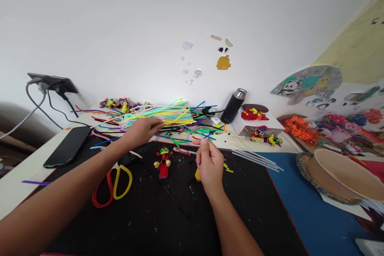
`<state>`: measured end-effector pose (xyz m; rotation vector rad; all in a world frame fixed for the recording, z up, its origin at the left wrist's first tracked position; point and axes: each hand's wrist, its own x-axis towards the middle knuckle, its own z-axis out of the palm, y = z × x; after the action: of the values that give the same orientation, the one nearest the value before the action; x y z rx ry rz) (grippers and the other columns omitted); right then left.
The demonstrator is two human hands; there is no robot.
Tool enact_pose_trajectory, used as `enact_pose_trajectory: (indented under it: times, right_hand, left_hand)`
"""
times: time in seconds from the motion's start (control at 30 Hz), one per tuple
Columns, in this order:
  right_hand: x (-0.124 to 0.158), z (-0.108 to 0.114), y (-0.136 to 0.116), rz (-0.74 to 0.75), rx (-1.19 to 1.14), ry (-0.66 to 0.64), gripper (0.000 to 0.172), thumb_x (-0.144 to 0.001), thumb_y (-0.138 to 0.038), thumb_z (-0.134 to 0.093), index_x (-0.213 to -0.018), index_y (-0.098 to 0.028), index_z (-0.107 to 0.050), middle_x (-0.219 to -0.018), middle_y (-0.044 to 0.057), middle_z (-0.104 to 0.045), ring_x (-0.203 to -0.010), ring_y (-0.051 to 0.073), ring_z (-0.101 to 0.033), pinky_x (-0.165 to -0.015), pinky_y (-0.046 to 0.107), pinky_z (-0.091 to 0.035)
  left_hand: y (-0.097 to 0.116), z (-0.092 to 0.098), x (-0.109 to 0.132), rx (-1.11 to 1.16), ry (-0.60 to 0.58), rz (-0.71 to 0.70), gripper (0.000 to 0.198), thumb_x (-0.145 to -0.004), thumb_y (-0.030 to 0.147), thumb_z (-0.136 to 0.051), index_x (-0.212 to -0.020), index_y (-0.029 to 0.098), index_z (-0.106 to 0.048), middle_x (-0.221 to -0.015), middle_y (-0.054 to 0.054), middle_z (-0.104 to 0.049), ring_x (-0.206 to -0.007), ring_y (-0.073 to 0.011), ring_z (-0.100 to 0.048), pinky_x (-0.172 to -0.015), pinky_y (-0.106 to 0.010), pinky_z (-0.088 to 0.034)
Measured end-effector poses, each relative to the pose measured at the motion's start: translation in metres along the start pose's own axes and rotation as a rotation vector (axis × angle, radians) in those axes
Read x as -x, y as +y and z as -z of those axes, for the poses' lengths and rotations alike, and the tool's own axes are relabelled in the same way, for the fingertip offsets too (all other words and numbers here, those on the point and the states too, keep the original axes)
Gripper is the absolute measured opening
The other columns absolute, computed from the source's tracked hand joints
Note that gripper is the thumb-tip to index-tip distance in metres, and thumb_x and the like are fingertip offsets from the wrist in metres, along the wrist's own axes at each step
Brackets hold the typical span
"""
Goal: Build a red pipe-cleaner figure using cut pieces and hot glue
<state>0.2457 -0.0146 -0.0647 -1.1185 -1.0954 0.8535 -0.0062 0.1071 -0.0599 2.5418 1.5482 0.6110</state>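
A: L hand (147, 129) stat.?
B: At near side of stems (180, 117); fingertips drawn close; can't tell if gripping.
A: R hand (211, 164)?
B: Above mat (246, 204); fingers curled in, thumb agst. index; contents hidden, can't tell.
A: Stems & fig. (163, 169) loc.?
B: Stems: heaped beyond mat, nr. wall (135, 40). Fig.: on mat, betw. scissors (114, 193) & R hand.

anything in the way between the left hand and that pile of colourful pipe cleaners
Nothing visible: the left hand is over the near side of the pipe cleaner pile, though whether they touch is unclear.
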Motion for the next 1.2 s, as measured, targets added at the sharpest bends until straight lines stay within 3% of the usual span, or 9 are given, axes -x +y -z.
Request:
enact_pose_trajectory:
  times: [0.3,0.53,0.63,0.73,0.93,1.2]
  right_hand:
    - [0.002,-0.001,0.010,0.013,0.074,-0.054,0.057,-0.103,-0.067,-0.054,-0.092,-0.017,-0.077,-0.052,-0.006,-0.044,-0.046,0.012,-0.042,-0.046,0.024,-0.031]
    - [0.003,-0.002,0.006,0.054,0.102,-0.097,0.053,-0.105,-0.061,-0.054,-0.092,-0.017,-0.079,-0.051,-0.006,-0.044,-0.045,0.012,-0.040,-0.046,0.025,-0.031]
    - [0.003,-0.002,0.005,0.047,0.107,-0.109,0.054,-0.105,-0.063,-0.053,-0.092,-0.017,-0.079,-0.051,-0.006,-0.043,-0.045,0.012,-0.039,-0.046,0.025,-0.031]
    - [0.003,-0.002,0.005,0.037,0.114,-0.111,0.055,-0.104,-0.064,-0.053,-0.091,-0.018,-0.079,-0.051,-0.006,-0.044,-0.045,0.013,-0.040,-0.047,0.025,-0.032]
    - [0.004,-0.003,0.012,0.063,0.187,-0.135,0.052,-0.107,-0.059,-0.051,-0.095,-0.018,-0.080,-0.053,-0.005,-0.047,-0.050,0.014,-0.044,-0.052,0.026,-0.034]
    - [0.004,-0.004,0.010,0.106,0.202,-0.135,0.048,-0.105,-0.059,-0.055,-0.092,-0.022,-0.082,-0.050,-0.003,-0.050,-0.048,0.017,-0.047,-0.049,0.027,-0.036]
  left_hand:
    - [0.005,-0.006,-0.013,-0.135,-0.035,-0.187,0.033,-0.101,0.034,-0.052,-0.088,0.021,-0.079,-0.092,-0.013,-0.077,-0.094,-0.0284,-0.067,-0.090,-0.040,-0.049]
    - [0.008,-0.009,-0.018,-0.100,-0.014,-0.169,0.036,-0.103,0.038,-0.049,-0.092,0.021,-0.079,-0.093,-0.013,-0.077,-0.093,-0.0282,-0.068,-0.088,-0.039,-0.051]
    - [0.002,-0.008,-0.016,-0.067,-0.005,-0.110,0.042,-0.105,0.043,-0.044,-0.101,0.021,-0.080,-0.100,-0.012,-0.080,-0.092,-0.0274,-0.071,-0.081,-0.036,-0.052]
    - [-0.005,-0.009,-0.011,-0.064,-0.022,-0.082,0.044,-0.106,0.043,-0.043,-0.097,0.022,-0.080,-0.096,-0.010,-0.081,-0.085,-0.0257,-0.071,-0.075,-0.033,-0.051]
    - [-0.004,-0.014,-0.009,-0.120,-0.059,-0.168,0.033,-0.101,0.034,-0.050,-0.090,0.022,-0.078,-0.092,-0.011,-0.077,-0.094,-0.0276,-0.069,-0.086,-0.037,-0.050]
    - [-0.004,-0.019,-0.019,-0.187,-0.053,-0.213,0.026,-0.100,0.026,-0.054,-0.090,0.021,-0.078,-0.092,-0.012,-0.073,-0.092,-0.0279,-0.065,-0.086,-0.039,-0.049]
